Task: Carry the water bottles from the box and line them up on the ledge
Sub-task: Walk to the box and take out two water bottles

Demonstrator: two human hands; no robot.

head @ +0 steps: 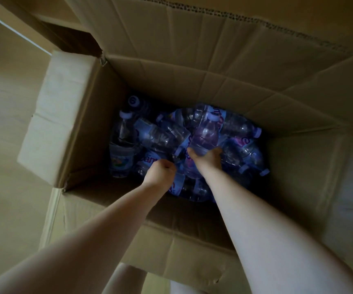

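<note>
Around both of our arms stands the big brown cardboard box (82, 115), flaps open, our hands deep inside it. Under and beyond the hands lies a jumbled heap of clear plastic water bottles with pale caps and blue labels (158, 136), pointing every which way. Our right hand (206, 159) has its fingers wrapped round the lower body of one clear water bottle (206, 134), whose long axis runs away from us, cap at the far end. Our left hand (162, 171), just left of it, is curled down among the bottles; we cannot tell whether it holds one.
</note>
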